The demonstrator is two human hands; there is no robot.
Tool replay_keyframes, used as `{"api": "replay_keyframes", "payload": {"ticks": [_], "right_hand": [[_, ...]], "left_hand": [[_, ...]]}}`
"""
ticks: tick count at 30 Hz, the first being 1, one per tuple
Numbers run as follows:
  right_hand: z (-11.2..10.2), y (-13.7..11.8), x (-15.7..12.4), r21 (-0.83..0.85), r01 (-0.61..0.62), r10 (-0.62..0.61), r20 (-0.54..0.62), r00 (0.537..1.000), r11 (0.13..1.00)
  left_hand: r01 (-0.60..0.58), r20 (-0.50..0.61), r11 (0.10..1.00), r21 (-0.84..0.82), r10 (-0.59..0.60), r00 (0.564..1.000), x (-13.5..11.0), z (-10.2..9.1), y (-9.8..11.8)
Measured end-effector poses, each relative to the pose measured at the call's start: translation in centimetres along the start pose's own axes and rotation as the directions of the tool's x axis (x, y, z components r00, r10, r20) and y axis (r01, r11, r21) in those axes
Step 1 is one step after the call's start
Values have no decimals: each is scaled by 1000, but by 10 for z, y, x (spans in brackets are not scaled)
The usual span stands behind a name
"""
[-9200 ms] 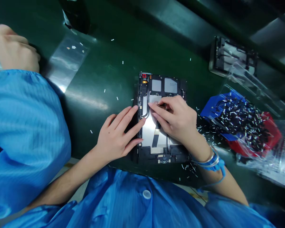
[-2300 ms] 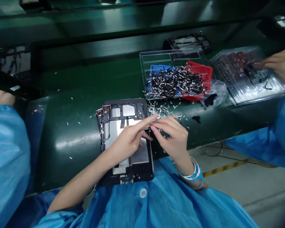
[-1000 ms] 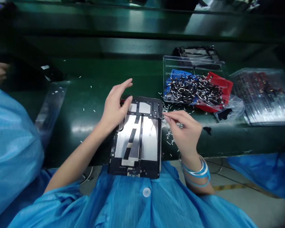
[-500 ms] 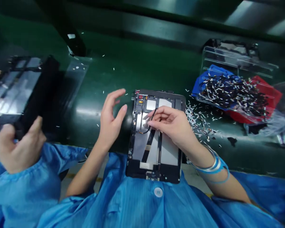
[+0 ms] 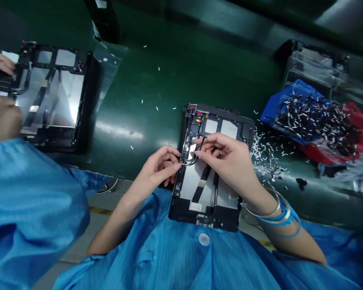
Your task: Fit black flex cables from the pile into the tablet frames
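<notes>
The left hand [image 5: 159,165] and right hand [image 5: 230,155] pinch a seemingly unseated black cable [image 5: 191,163] toward ten o'clock on an opened tablet [image 5: 189,180], its ribbon strip [image 5: 205,175] apparently laid.

The single view looks forward and steeply down from the person's head, near above the opened tablet [image 5: 191,181], taking in the bench [image 5: 157,90] beyond it and the blue smock [image 5: 175,251] just below; what lies farthest beyond it seems too dark to read.

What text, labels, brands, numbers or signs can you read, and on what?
None legible.
Center open device: any print is too small to read.
Far-left open device: any print is too small or blurred.
Clear plastic near right edge: blurred, nothing readable.
</notes>
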State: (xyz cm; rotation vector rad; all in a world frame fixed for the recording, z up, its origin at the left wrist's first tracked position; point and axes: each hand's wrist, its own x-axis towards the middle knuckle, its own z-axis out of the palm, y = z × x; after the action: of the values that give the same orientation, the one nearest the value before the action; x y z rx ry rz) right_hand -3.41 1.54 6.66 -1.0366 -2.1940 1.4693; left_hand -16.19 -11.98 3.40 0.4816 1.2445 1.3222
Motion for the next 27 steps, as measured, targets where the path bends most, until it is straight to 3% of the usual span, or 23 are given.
{"api": "replay_keyframes", "payload": {"ticks": [27], "right_hand": [[-6,-3,0,-97,63,-55,85,995,993]], "left_hand": [[52,-75,981,189,-38,996,3,11,9]]}}
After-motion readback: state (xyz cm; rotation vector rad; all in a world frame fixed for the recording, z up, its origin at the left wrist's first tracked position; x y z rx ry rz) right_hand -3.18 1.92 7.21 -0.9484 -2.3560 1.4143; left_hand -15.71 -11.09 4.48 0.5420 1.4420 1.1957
